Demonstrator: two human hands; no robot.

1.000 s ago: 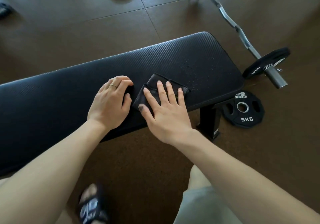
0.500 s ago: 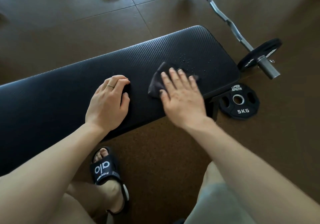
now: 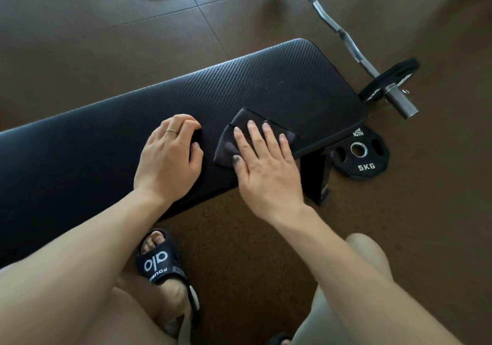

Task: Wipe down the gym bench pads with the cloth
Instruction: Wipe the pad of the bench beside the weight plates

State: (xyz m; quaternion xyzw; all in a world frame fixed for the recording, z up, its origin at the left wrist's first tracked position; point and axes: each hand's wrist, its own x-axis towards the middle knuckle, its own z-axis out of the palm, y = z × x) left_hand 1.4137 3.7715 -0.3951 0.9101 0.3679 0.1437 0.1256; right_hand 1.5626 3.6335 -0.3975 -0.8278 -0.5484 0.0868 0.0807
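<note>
On a brown gym floor, the long black ribbed bench pad (image 3: 106, 158) shows droplets beyond the folded dark cloth (image 3: 226, 150), pinned under the flat, open right hand (image 3: 266, 169), left hand (image 3: 170, 163) bracing loosely curled, so wiping seems unfinished.

Black ribbed bench pad (image 3: 106, 142) carries a folded dark cloth (image 3: 229, 145); droplets (image 3: 269, 85) bead near its end.

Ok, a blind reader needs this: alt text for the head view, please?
The right hand presses a dark cloth flat on a black gym bench pad, while the left hand rests beside it. A 5 kg weight plate and a curl bar lie on the brown floor.
</note>
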